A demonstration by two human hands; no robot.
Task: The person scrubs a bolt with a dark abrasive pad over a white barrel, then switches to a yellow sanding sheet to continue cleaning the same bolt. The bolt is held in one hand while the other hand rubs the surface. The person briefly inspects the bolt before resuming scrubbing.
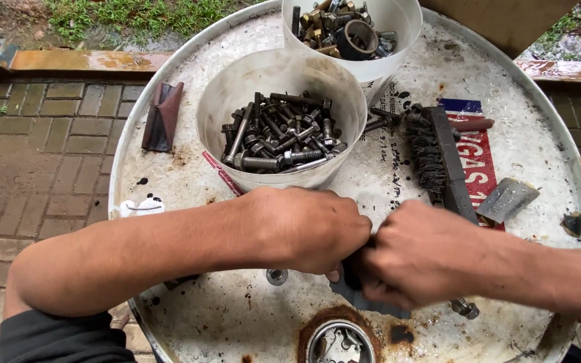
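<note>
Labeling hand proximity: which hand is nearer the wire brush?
Right. The right hand sits just below the wire brush, almost touching its lower end. The left hand is farther to the brush's left, below the nearer white tub of bolts.

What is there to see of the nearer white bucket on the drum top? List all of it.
The nearer white bucket is round, open-topped, apparently plastic, standing upright on the white, rust-stained drum top. It is partly filled with dark and grey metal bolts lying in a loose heap. Its rim sits close against a second white bucket behind it. The left hand is just in front of its base; whether it touches cannot be told.
</note>
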